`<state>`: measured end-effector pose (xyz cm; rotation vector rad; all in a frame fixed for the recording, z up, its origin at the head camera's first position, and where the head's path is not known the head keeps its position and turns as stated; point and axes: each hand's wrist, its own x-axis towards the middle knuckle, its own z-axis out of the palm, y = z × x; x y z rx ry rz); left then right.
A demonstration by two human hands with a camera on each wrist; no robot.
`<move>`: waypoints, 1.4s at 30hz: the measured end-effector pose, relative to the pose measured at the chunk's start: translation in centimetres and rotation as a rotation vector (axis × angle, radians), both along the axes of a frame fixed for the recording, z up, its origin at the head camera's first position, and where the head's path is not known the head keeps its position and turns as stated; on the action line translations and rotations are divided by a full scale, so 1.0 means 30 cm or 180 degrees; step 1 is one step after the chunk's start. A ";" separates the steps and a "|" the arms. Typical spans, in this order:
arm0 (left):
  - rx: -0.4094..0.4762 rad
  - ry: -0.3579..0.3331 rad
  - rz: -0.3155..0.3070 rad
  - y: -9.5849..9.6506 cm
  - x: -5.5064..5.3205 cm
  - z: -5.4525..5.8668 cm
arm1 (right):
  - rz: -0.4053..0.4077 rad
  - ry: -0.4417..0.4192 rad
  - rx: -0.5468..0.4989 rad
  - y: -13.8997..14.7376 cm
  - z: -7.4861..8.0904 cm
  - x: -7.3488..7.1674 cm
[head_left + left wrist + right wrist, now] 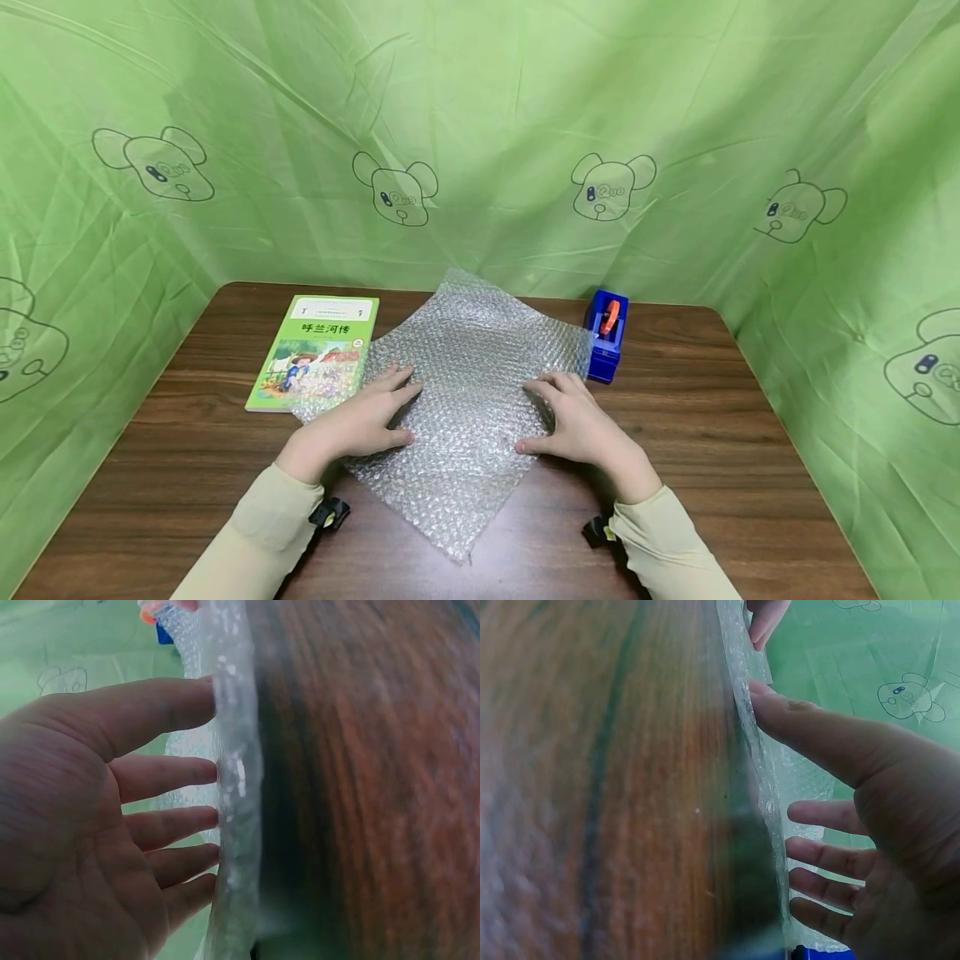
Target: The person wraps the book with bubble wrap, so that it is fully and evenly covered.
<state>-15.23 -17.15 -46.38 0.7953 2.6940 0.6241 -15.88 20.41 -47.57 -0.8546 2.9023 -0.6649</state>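
Note:
A sheet of clear bubble wrap [468, 400] lies on the wooden table, turned so that one corner points toward the person. On its left part rests my left hand [367, 417], fingers spread and fingertips touching the surface. My right hand [577, 421] lies likewise on the right part, with thumb and fingers apart. The left wrist view shows the left fingertips against the bubble wrap [236, 772], the fingers nearly straight. In the right wrist view, the right hand [885, 817] meets the sheet with extended fingers. Neither hand grips anything.
A green book [318, 342] with an illustrated cover lies at the left, its lower right part under the sheet's left corner. At the right stands a blue tape dispenser [606, 358] with an orange part, beside the sheet's right corner. Green curtains [480, 100] surround the table [690, 433].

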 end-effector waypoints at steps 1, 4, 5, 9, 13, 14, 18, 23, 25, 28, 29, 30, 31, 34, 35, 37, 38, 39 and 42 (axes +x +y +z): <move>0.0000 0.0002 -0.0001 0.001 0.001 0.000 | 0.0008 -0.0003 -0.0003 -0.001 0.000 0.000; 0.0011 0.0014 0.0003 0.002 0.001 -0.001 | 0.0047 -0.0022 -0.0027 -0.001 0.000 0.001; 0.0014 0.0019 0.0001 0.002 0.001 -0.002 | 0.0064 -0.0032 -0.0034 0.000 -0.001 0.000; 0.0025 0.0008 -0.0004 0.001 -0.001 -0.003 | 0.0111 -0.0126 -0.0049 0.005 -0.001 0.002; 0.0013 0.0009 -0.0012 0.001 -0.002 -0.003 | 0.0125 -0.0251 -0.0027 0.008 0.003 0.003; 0.0011 0.0010 -0.0014 0.001 -0.002 -0.003 | 0.0125 -0.0270 -0.0019 0.008 0.004 0.003; -0.0014 0.0009 -0.0025 0.001 -0.003 -0.004 | 0.0120 -0.0276 0.0006 0.009 0.010 0.004; -0.0013 -0.0023 -0.0021 0.000 -0.003 -0.009 | 0.0089 -0.0224 0.0007 0.007 0.009 0.001; -0.0014 -0.0034 -0.0015 0.000 -0.002 -0.011 | 0.0061 -0.0226 0.0006 0.006 0.007 0.001; -0.0018 -0.0033 -0.0010 0.001 -0.002 -0.013 | 0.0041 -0.0225 0.0007 0.005 0.003 0.000; -0.0019 -0.0029 -0.0011 0.000 -0.002 -0.012 | 0.0040 -0.0229 0.0004 0.005 0.003 0.000; -0.0016 -0.0026 -0.0011 0.000 -0.002 -0.012 | 0.0040 -0.0231 0.0006 0.005 0.002 -0.001; -0.0012 -0.0025 -0.0010 0.000 -0.001 -0.011 | 0.0041 -0.0239 0.0005 0.005 0.001 -0.001; -0.0011 0.0000 -0.0013 0.000 -0.001 -0.009 | 0.0032 -0.0265 0.0010 0.006 -0.001 -0.002; -0.0012 0.0006 -0.0013 0.000 -0.001 -0.008 | 0.0027 -0.0284 0.0008 0.006 -0.001 -0.002; -0.0016 0.0012 -0.0008 0.000 -0.001 -0.007 | 0.0023 -0.0315 0.0002 0.005 -0.001 -0.002; -0.0021 0.0017 -0.0008 0.000 -0.001 -0.007 | 0.0020 -0.0333 -0.0005 0.005 0.000 -0.001; -0.0024 0.0020 -0.0008 0.000 -0.001 -0.007 | 0.0020 -0.0348 -0.0010 0.005 0.001 0.000; -0.0025 0.0014 -0.0007 -0.001 0.000 -0.006 | 0.0018 -0.0380 -0.0018 0.004 0.004 0.003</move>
